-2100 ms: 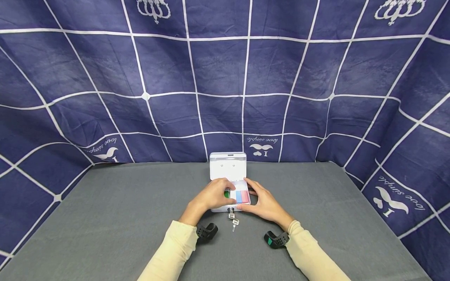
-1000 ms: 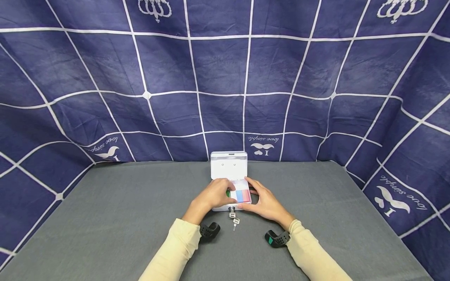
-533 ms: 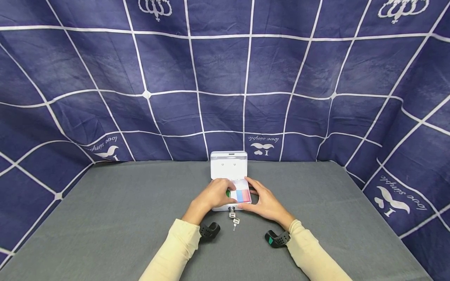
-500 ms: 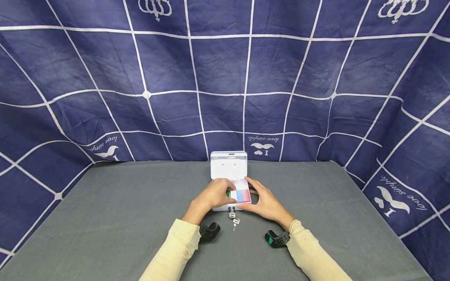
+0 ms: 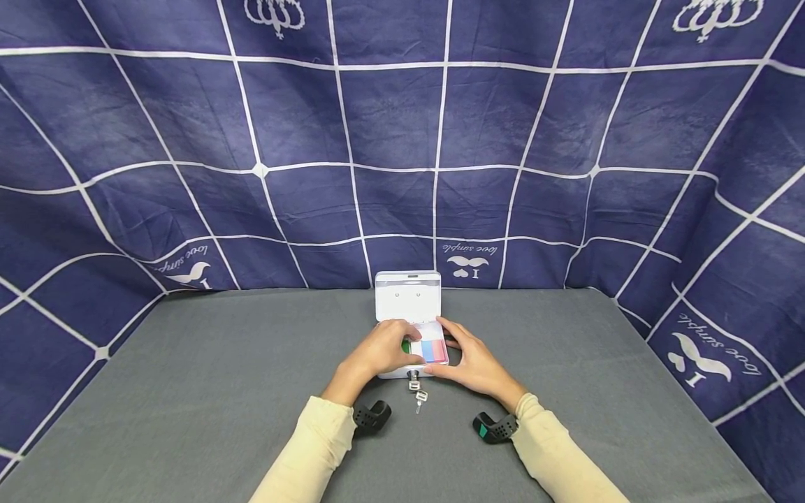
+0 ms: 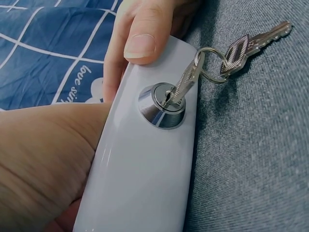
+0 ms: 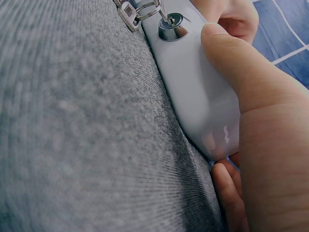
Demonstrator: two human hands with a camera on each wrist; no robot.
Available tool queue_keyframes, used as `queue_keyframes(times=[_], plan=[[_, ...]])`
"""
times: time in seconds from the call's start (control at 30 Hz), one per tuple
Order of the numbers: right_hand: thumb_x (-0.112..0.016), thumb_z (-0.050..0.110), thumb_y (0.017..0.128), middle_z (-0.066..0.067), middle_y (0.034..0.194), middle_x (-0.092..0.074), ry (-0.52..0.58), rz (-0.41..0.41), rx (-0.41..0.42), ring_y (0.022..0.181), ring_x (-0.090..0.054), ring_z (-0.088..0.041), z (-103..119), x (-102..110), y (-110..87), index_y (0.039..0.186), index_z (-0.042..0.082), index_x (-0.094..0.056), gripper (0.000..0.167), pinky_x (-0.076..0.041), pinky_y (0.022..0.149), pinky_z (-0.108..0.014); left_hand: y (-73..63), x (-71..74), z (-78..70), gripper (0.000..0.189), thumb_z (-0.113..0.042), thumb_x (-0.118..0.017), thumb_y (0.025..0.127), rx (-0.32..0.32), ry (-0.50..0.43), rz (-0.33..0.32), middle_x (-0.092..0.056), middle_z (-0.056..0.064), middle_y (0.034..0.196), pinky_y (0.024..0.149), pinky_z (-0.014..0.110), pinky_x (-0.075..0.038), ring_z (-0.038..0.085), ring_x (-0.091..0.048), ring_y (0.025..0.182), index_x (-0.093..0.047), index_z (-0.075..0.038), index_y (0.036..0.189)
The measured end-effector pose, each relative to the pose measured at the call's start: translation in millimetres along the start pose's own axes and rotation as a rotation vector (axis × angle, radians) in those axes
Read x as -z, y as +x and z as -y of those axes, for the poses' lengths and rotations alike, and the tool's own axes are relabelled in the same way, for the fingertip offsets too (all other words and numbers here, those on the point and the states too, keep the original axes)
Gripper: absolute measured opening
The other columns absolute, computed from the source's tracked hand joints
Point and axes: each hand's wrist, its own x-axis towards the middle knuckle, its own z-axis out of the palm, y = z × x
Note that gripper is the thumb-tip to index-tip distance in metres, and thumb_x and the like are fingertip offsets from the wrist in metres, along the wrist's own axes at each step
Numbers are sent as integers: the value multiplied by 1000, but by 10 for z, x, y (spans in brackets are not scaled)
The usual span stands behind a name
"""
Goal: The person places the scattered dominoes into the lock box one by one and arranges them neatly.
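Note:
A white metal cash box [image 5: 411, 372] stands on the table with its lid [image 5: 409, 297] raised. My left hand [image 5: 380, 347] reaches into it from the left, thumb and fingers curved around a flat stack with green, white, blue and pink bands [image 5: 434, 351]; its fingertips are partly hidden. My right hand [image 5: 474, 360] grips the box's right side. In the right wrist view, its thumb [image 7: 241, 63] lies on the front rim and fingers [image 7: 227, 186] hold the lower corner. One key [image 6: 186, 84] sits in the front lock [image 6: 161, 108]; a second key [image 6: 256, 46] hangs from the ring.
Grey cloth [image 5: 220, 391] covers the table around the box. Behind it and at both sides hangs a blue curtain [image 5: 402, 140] with white grid lines. A black band [image 5: 372, 417] is on the left wrist, another black band [image 5: 495, 427] on the right.

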Motion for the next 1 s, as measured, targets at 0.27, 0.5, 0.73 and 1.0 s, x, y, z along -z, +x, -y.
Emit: queue_keyframes(times=[0.27, 0.5, 0.73, 1.0], plan=[[-82, 55, 77, -3, 153, -45, 4, 11, -11, 127, -60, -21, 9, 0, 0, 155, 23, -35, 97, -49, 107, -35, -28, 15, 16, 37, -21, -86, 76, -19, 0, -22, -75, 12, 101, 91, 42, -56, 26, -70, 97, -74, 1, 105], [-82, 54, 77, -3, 153, -45, -6, 12, -18, 127, -60, -22, 23, 8, -2, 155, 24, -35, 96, -50, 107, -36, -130, 165, 25, 35, -21, -83, 79, -42, -9, -61, -75, 11, 103, 90, 41, -56, 26, -70, 100, -74, 0, 106], [-82, 55, 77, -3, 153, -45, -17, 20, -17, 127, -61, -22, 22, 8, 1, 155, 24, -35, 96, -50, 107, -37, -252, 266, 90, 38, -24, -83, 80, 8, -50, -69, -75, 8, 109, 97, 44, -53, 27, -69, 107, -74, -4, 111], [-82, 53, 77, -4, 152, -47, -16, 6, 3, 126, -61, -21, 19, 7, 4, 155, 23, -36, 95, -50, 107, -36, -325, 371, 62, 38, -23, -82, 81, -16, -41, -107, -74, 9, 112, 99, 45, -52, 27, -68, 109, -73, -5, 112]])
